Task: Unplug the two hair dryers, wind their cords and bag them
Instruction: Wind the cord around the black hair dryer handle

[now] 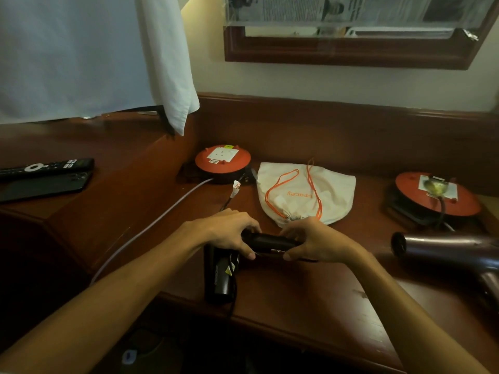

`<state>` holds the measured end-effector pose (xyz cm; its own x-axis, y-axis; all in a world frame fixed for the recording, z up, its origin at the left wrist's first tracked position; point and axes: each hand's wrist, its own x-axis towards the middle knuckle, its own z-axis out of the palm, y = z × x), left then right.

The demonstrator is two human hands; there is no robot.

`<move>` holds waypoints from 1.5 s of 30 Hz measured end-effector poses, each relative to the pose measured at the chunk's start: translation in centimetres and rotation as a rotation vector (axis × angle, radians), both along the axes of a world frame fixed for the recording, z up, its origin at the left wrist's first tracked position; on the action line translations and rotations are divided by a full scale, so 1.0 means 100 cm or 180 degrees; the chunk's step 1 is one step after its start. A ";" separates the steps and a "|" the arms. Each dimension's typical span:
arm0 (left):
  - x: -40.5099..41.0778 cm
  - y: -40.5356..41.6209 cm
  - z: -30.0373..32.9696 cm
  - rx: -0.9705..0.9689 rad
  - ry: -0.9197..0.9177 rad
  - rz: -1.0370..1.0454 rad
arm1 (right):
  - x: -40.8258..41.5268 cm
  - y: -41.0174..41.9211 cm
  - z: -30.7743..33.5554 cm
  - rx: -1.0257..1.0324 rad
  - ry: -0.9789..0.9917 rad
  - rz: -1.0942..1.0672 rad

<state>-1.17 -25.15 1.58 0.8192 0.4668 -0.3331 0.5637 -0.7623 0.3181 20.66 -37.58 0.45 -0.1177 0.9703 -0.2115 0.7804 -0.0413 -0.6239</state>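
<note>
Both your hands grasp the black hair dryer (259, 242) at the desk's (310, 300) front edge: left hand (226, 230) curled round one end, right hand (313, 242) round the other, steadying it, likely for cord winding. The drawstring bag (305, 194) lies just behind, within reach. A second dryer (445, 248) waits at right.

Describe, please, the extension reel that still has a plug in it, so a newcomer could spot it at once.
Start at the wooden counter and go to its far right end. The right reel lies there beyond the brown hair dryer. Unlike the left reel, whose white socket plate is bare, this one has a plug seated in it.
</note>
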 end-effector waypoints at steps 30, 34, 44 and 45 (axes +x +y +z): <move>-0.033 0.013 -0.006 -0.0893 -0.1557 0.0861 | -0.064 -0.044 -0.020 0.1247 0.1545 -0.0774; -0.031 0.005 -0.009 -0.0953 -0.1550 0.0755 | -0.059 -0.032 -0.010 0.2200 0.0467 -0.0923; -0.022 0.006 -0.014 -0.0868 -0.1210 0.0600 | -0.037 0.005 -0.015 0.2511 -0.1966 -0.0259; -0.021 0.007 -0.013 -0.0948 -0.1222 0.0590 | -0.036 0.006 -0.016 0.2454 -0.1938 -0.0183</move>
<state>-3.29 -24.45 0.26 0.8211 0.5464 -0.1651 0.4806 -0.5057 0.7164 17.11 -37.00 -1.19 -0.1467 0.8688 0.4729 0.9870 0.1601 0.0122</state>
